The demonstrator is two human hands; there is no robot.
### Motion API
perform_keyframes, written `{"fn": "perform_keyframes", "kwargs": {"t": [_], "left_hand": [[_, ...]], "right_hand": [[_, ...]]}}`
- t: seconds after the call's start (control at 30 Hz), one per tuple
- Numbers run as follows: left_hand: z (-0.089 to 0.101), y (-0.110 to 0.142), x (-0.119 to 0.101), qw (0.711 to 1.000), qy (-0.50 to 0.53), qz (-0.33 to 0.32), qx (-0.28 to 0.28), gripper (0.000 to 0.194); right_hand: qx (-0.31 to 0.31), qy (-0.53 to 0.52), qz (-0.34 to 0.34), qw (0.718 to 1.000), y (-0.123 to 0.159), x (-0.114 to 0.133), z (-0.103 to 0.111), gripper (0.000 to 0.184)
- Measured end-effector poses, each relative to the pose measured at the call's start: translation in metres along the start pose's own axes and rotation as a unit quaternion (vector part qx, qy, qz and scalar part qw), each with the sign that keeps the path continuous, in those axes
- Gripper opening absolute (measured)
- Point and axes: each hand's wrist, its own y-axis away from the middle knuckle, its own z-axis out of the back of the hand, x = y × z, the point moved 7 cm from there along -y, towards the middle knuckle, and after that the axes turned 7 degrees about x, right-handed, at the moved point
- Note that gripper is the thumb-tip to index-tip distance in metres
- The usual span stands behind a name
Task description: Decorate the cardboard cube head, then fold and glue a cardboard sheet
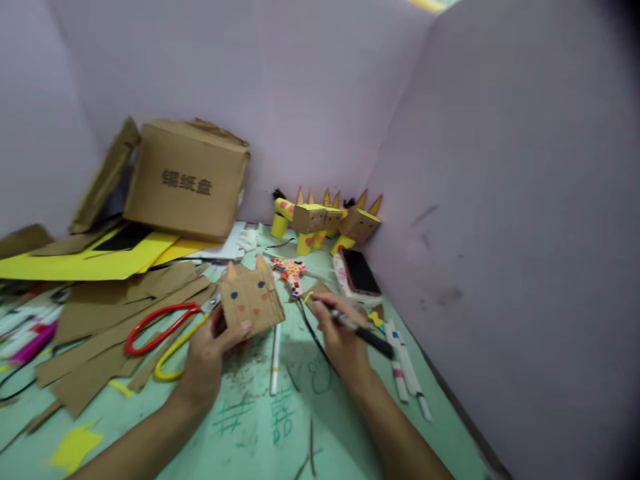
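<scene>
Pale green, the table (280, 457) bears a big brown cardboard box (187, 193) at the back left. Farther right, yellow figures (333, 219) stand in a close row. Red-and-yellow scissors (194, 308) lie beside the left hand (205, 357); whether they touch it is unclear. That hand grips a small cardboard head (253, 303) above the middle of the table, thumb across the lower front, other fingers behind. The right hand (345, 343) pinches a black marker (367, 337), well apart from the head and angled toward it; blur hides whether its tip is bare. Smallest are two blue eye dots (235, 295) and some reddish marks (242, 309) on the face. For clean marks, a firm backing behind the card, a thumb clear of wet ink and light, short strokes would probably serve best.
</scene>
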Motion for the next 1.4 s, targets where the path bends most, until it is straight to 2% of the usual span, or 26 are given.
{"fn": "perform_keyframes", "kwargs": {"t": [0.1, 0.17, 0.23, 0.33, 0.4, 0.47, 0.57, 0.8, 0.93, 1.07, 1.17, 1.23, 1.3, 1.37, 1.4], "left_hand": [[-0.001, -0.001, 0.001, 1.0, 0.003, 0.015, 0.01, 0.067], [-0.001, -0.001, 0.001, 1.0, -0.001, 0.028, 0.012, 0.065], [-0.001, 0.001, 0.0, 0.999, -0.005, 0.04, 0.003, 0.063], [-0.002, 0.002, -0.002, 0.999, -0.007, 0.038, 0.009, 0.064], [-0.004, 0.002, -0.003, 0.999, -0.008, 0.033, 0.018, 0.064], [-0.003, 0.002, -0.002, 0.999, -0.01, 0.031, 0.012, 0.064], [-0.001, 0.0, -0.002, 0.999, -0.023, 0.023, 0.004, 0.064], [-0.002, -0.001, -0.002, 1.0, -0.015, 0.025, -0.001, 0.069], [-0.002, 0.0, -0.002, 0.999, -0.015, 0.031, 0.001, 0.068], [0.0, 0.001, -0.001, 1.0, -0.01, 0.029, -0.004, 0.066], [-0.001, 0.001, -0.001, 1.0, 0.004, 0.015, -0.001, 0.066], [0.0, 0.001, -0.001, 1.0, 0.014, 0.004, -0.008, 0.066], [0.001, 0.0, -0.001, 1.0, 0.019, -0.006, -0.014, 0.065], [0.001, 0.001, -0.001, 1.0, 0.016, -0.011, -0.011, 0.062], [0.001, 0.001, -0.001, 1.0, 0.013, -0.013, -0.006, 0.06]], "right_hand": [[0.111, 0.073, 0.029, 0.991, 0.004, -0.013, 0.001, 0.012], [0.141, 0.106, 0.018, 0.984, 0.009, -0.024, 0.018, 0.011], [0.154, 0.137, -0.003, 0.978, 0.015, -0.034, 0.045, 0.018], [0.186, 0.18, -0.027, 0.965, 0.024, -0.049, 0.087, 0.038], [0.222, 0.222, -0.047, 0.948, 0.032, -0.061, 0.107, 0.049], [0.253, 0.25, -0.063, 0.933, 0.038, -0.072, 0.118, 0.054], [0.294, 0.284, -0.085, 0.909, 0.047, -0.085, 0.122, 0.057], [0.315, 0.356, -0.136, 0.869, 0.06, -0.103, 0.118, 0.072], [0.313, 0.383, -0.159, 0.854, 0.06, -0.109, 0.117, 0.069], [0.305, 0.397, -0.168, 0.849, 0.057, -0.103, 0.116, 0.062], [0.268, 0.411, -0.16, 0.857, 0.049, -0.086, 0.109, 0.056], [0.233, 0.391, -0.103, 0.885, 0.037, -0.059, 0.094, 0.048], [0.239, 0.331, -0.03, 0.912, 0.027, -0.028, 0.063, 0.039], [0.303, 0.325, -0.006, 0.896, 0.02, -0.008, 0.023, 0.035], [0.36, 0.326, 0.011, 0.874, 0.02, 0.0, -0.001, 0.034]]}}
